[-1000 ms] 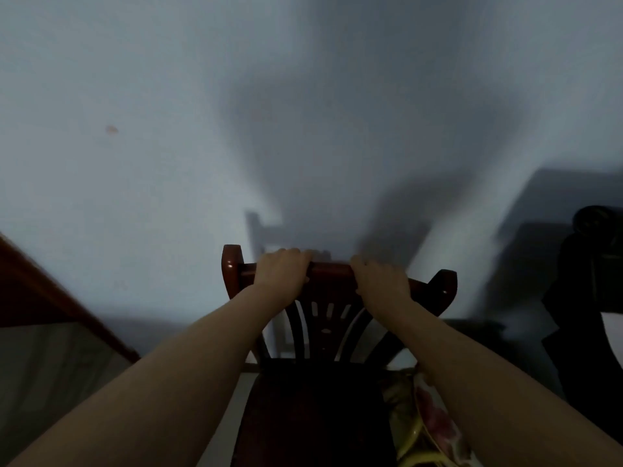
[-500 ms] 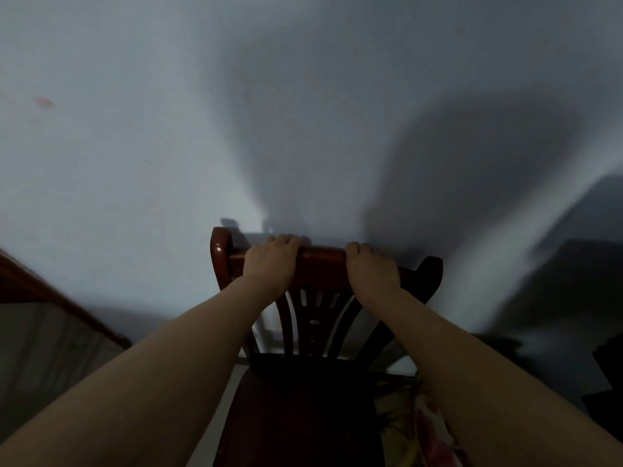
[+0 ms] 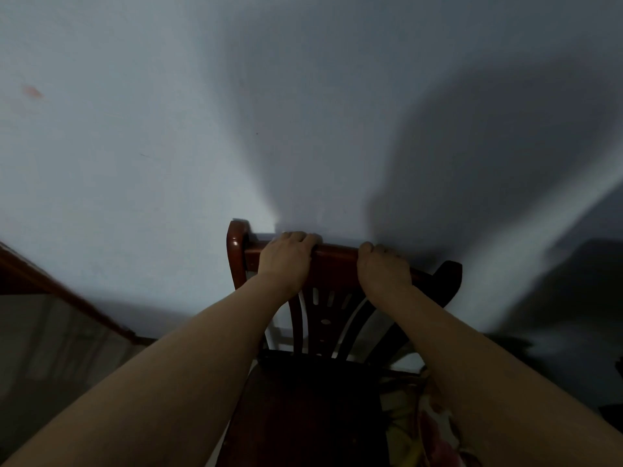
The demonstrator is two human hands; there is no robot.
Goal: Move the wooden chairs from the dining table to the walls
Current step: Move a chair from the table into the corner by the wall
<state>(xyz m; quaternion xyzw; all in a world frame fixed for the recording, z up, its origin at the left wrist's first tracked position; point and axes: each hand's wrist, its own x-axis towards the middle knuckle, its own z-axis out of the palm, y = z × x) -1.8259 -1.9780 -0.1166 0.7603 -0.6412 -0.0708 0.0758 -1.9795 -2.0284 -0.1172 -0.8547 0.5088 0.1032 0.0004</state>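
A dark red-brown wooden chair [image 3: 323, 308] with a slatted back stands in front of me, its back close against the pale wall [image 3: 168, 163]. My left hand [image 3: 286, 261] grips the top rail near its left end, fingers curled over the far side. My right hand [image 3: 382, 267] grips the same rail further right. The dark seat lies between my forearms. The chair's legs are hidden.
A wooden-framed glass panel [image 3: 50, 332] slopes along the lower left. Flowered cloth [image 3: 424, 423] shows at the lower right beside the seat. Dark shadows cover the wall's right side.
The chair's back has drawn closer to the wall and its shadow has shrunk behind it. The dark furniture at the right edge has left the view. Both hands keep their grip.
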